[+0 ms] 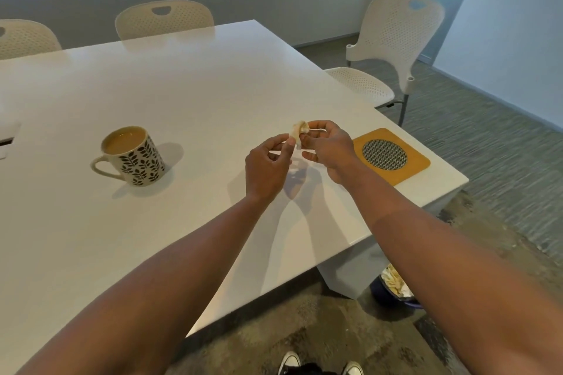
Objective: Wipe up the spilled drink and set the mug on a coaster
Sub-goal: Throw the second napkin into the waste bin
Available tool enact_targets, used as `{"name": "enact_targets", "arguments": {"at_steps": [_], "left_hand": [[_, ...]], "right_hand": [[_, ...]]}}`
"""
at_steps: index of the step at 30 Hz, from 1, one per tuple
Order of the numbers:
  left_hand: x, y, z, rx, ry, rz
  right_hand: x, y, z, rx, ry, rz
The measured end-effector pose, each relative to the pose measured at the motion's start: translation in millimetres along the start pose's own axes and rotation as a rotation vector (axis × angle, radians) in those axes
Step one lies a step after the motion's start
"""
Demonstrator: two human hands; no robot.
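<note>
Mug (132,155), brimful, sits on the desk (198,85) left of your hands, left hand (268,166) and right hand (326,151) both pinching a stained tissue wad (300,131); carrying it to the coaster (391,155) risks sloshing.

Both bare forearms reach forward, and the 2 hands meet in the air. The left hand (268,166) has its fingers curled, thumb against the fingertips. The right hand (327,151), just beside it, pinches with thumb and bent fingers.
</note>
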State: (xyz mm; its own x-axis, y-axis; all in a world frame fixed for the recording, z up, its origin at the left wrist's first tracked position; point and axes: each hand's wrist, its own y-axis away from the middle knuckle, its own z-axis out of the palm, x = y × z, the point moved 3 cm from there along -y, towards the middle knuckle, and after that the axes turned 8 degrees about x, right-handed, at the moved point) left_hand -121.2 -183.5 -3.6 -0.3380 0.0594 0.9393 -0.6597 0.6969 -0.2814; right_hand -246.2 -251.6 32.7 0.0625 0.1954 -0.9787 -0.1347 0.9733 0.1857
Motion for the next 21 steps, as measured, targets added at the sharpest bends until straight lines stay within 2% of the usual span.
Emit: {"name": "enact_targets", "arguments": {"at_steps": [11, 21], "left_hand": [[20, 17, 52, -0.048, -0.001, 0.001], [40, 30, 100, -0.096, 0.008, 0.011]], "right_hand": [[-11, -4, -53, 0.027, -0.05, -0.019], [-25, -5, -107, -0.014, -0.149, -0.009]]}}
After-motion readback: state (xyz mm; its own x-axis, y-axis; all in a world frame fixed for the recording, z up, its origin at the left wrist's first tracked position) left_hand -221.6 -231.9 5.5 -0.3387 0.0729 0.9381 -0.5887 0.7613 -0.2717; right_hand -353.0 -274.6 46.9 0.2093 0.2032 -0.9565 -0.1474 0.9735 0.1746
